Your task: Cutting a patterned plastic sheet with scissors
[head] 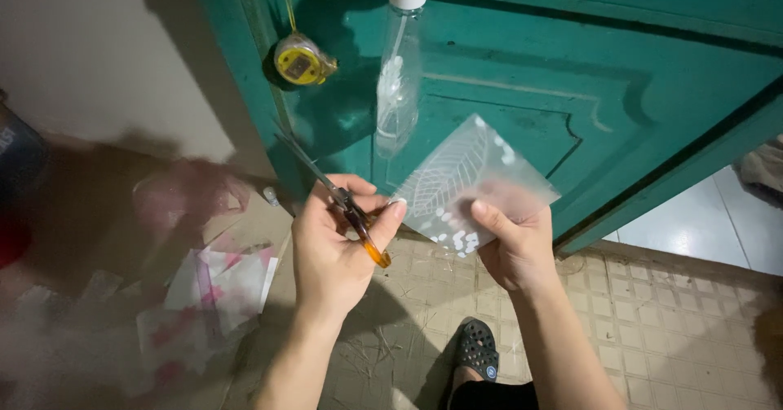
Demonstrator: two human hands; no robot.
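Note:
My left hand (334, 247) grips a pair of scissors (338, 198) with orange handles, the thin blades pointing up and left, away from the sheet. My right hand (510, 243) pinches a translucent plastic sheet (469, 178) printed with a white leaf and white dots, thumb on its front. The fingertips of my left hand touch the sheet's left edge. Both hands are raised in front of a green door (522, 76).
A clear spray bottle (400, 68) with a white top and a small yellow wrapped gadget (300, 61) hang on the door. Pink and white paper scraps (216, 284) lie on the floor at left. My dark sandal (477, 349) stands on the beige tiles below.

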